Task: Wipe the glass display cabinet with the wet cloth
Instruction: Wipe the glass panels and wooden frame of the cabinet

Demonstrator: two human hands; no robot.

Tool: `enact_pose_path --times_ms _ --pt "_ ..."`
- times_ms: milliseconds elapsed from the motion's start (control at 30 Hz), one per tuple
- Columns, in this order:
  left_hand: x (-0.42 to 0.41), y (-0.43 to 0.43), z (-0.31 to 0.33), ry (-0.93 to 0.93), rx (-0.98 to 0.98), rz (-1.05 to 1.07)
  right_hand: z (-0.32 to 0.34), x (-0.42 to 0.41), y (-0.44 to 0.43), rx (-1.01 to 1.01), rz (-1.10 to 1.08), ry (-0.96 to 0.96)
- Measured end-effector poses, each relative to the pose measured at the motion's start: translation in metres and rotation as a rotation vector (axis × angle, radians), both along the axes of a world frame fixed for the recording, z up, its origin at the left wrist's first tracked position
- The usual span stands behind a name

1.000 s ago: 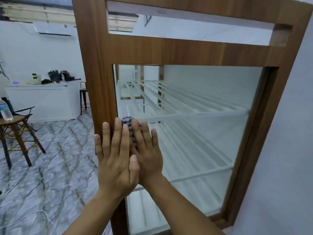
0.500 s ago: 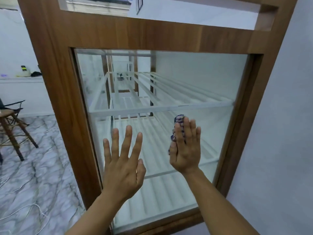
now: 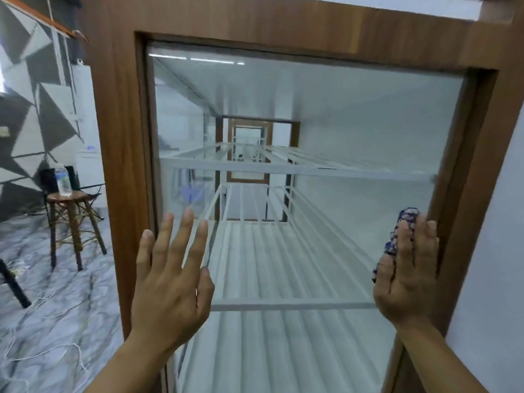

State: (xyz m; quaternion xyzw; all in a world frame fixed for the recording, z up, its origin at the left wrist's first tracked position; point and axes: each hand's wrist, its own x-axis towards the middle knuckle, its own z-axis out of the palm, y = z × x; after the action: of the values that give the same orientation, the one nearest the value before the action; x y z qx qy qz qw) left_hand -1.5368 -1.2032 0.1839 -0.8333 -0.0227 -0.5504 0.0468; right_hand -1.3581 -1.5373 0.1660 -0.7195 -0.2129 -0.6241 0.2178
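The glass display cabinet point(image 3: 119, 137) has a brown wooden frame and a large glass pane point(image 3: 340, 123) facing me, with white slatted shelves inside. My right hand point(image 3: 408, 273) lies flat with straight fingers at the pane's right edge and presses a dark blue patterned cloth point(image 3: 401, 228) against the glass. Only the cloth's top and left edge show past the fingers. My left hand point(image 3: 173, 282) is spread flat with straight fingers in front of the lower left of the pane, beside the left frame post, and holds nothing.
A wooden stool point(image 3: 72, 219) with a plastic water bottle point(image 3: 63, 180) on it stands to the left on the marble-patterned floor point(image 3: 51, 321). White cables trail across the floor. A grey wall point(image 3: 493, 251) runs close along the cabinet's right side.
My right hand slid the cloth across the glass from the left frame to the right edge. The left hand parted from it and stayed at the lower left. My view shifted right and closer.
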Motion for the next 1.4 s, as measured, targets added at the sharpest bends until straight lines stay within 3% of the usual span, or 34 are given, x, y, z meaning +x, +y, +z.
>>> enact_pose_path --times_ms 200,333,567,767,867,1100,1400 --pt "0.005 0.031 -0.035 -0.127 0.139 0.011 -0.018 -0.005 0.022 0.119 0.007 0.023" --pt "0.008 0.037 -0.049 -0.229 0.116 -0.013 -0.002 -0.026 0.08 0.084 0.029 0.033" --pt "0.009 0.047 -0.08 -0.31 0.046 -0.149 0.009 -0.08 0.214 -0.108 0.081 -0.054" --pt "0.006 0.048 -0.082 -0.314 0.006 -0.234 -0.043 -0.111 0.291 -0.395 0.022 -0.104" --pt "0.006 0.048 -0.086 -0.297 0.004 -0.219 -0.057 -0.106 0.282 -0.397 0.071 -0.113" --pt "0.024 0.036 -0.119 -0.247 0.178 0.081 -0.074 -0.075 0.207 -0.281 0.159 -0.099" --pt "0.022 0.035 -0.125 -0.222 0.162 0.031 -0.082 -0.014 0.046 0.039 0.045 0.04"
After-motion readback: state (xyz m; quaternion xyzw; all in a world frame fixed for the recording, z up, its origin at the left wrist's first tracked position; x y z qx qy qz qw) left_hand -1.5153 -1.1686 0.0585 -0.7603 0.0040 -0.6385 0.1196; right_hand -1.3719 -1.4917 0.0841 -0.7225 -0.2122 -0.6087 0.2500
